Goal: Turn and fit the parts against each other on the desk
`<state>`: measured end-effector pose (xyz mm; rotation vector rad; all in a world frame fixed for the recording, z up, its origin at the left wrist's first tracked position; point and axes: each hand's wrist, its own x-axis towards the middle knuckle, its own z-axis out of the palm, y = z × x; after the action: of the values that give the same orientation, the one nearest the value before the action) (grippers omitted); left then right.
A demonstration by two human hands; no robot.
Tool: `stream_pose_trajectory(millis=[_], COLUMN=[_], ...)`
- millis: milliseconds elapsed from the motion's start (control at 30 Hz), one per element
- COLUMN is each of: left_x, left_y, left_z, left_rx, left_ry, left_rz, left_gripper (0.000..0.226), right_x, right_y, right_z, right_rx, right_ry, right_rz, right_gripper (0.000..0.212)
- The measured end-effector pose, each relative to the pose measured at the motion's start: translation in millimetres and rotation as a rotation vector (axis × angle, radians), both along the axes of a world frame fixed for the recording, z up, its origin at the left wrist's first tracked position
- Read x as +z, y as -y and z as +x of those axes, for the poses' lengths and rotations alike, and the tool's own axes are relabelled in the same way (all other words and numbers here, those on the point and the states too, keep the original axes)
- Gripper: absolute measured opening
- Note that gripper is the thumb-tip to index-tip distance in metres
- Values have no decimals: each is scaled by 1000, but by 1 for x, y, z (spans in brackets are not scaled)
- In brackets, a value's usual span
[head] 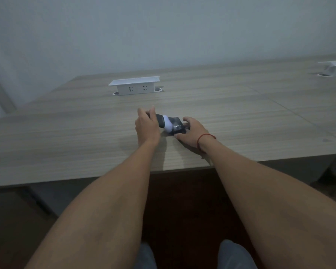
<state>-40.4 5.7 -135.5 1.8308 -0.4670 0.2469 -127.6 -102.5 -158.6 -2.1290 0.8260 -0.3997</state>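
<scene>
A small dark device [168, 124] with a white middle section and pale lettering on its right part lies on the surface [66, 133], near the front edge and about midway along it. Its long axis runs left to right, slightly toward the near edge on the right. It looks light, rigid and smooth, probably best taken by its 2 dark ends. The left hand [146, 125] curls around the left end; the right hand [192, 133] pinches the right end. A white socket box [135, 87] stands farther back.
</scene>
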Motion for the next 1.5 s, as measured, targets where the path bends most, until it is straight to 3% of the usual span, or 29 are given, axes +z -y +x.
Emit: stream_pose_trajectory(millis=[167, 333, 467, 567, 633, 700, 900, 1000, 1100, 1233, 1333, 1433, 1500], left_x=[-3, 10, 14, 1, -4, -4, 8, 8, 14, 20, 15, 8, 7], left_y=[2, 6, 13, 14, 9, 5, 23, 23, 17, 27, 25, 7, -1], left_z=[2, 10, 11, 15, 20, 24, 2, 9, 17, 4, 5, 22, 25], left_rx=[-17, -37, -103, -90, 0, 33, -145, -45, 58, -134, -55, 68, 26], left_ry=[-27, -5, -25, -64, -147, -197, -54, -42, -11, 86, 11, -85, -56], left_rz=[-36, -84, -49, 32, 21, -25, 41, 153, 185, 163, 257, 195, 133], left_gripper=[36, 31, 39, 42, 44, 40, 33, 37, 39, 38, 41, 41, 37], right_x=[9, 9, 10, 13, 13, 11, 17, 23, 25, 24, 25, 26, 24], right_y=[-3, -18, -16, -9, -7, -5, -4, -7, -6, -5, -4, -1, -2], right_z=[1, 10, 9, 5, 3, 3, 0, -7, -9, -9, -13, -17, -14], right_rx=[16, -106, -52, 27, 16, 18, 63, 67, 79, 107, 138, 144, 138], right_ry=[-25, -44, 3, 6, 17, 30, 44, 43, 31, 69, 74, 59, 50], right_rz=[-17, -235, -187, -53, 16, 64, 193, 246, 252, 274, 279, 210, 180], right_gripper=[101, 64, 50, 65, 82, 85, 107, 116, 107, 101, 89, 70, 67])
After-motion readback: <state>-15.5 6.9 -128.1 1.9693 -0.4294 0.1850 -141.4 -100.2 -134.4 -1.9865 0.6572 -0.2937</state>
